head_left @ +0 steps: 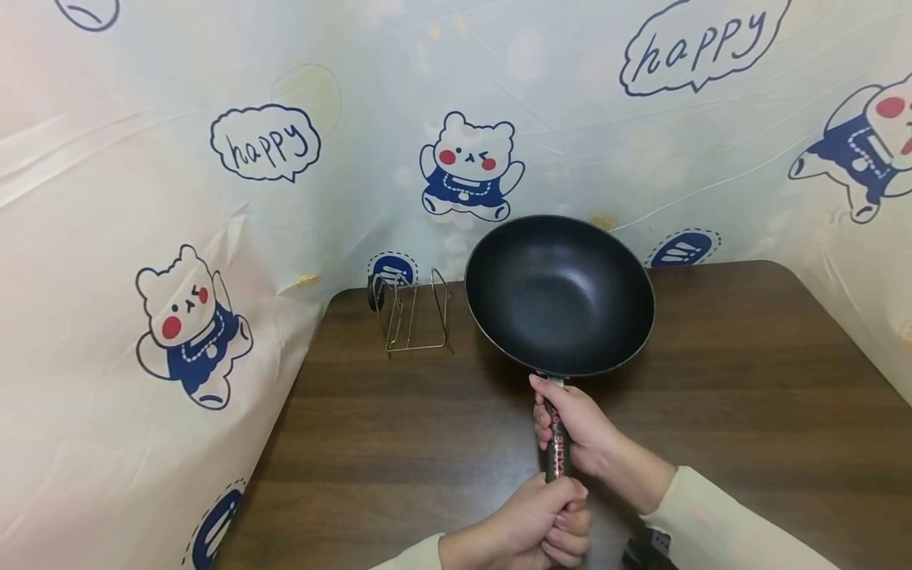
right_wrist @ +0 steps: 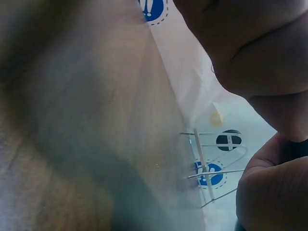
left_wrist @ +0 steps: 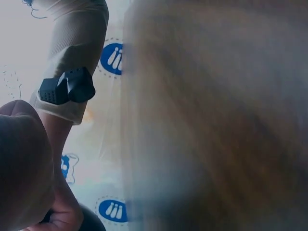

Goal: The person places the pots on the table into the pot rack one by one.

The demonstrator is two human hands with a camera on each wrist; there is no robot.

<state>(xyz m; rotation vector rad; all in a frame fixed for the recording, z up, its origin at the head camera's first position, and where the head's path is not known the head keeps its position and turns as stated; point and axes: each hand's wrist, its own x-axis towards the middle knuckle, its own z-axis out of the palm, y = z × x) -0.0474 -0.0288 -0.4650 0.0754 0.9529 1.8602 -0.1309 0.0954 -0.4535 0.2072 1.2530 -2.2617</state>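
A black wok is held up over the table, its dark inside facing me. My right hand grips the handle close to the pan, thumb pointing up along it. Below that, my left hand wraps its fingers round the handle's lower end. Red and white lettering shows on the handle between both hands. In the left wrist view my left hand fills the lower left corner, and the wok shows only as a dark edge. Curled fingers of my right hand cover the right side of the right wrist view.
A wire rack stands at the back left of the brown wooden table, with a black round piece at its left side. Printed cloth hangs behind and beside the table. A black wrist device sits by my right sleeve.
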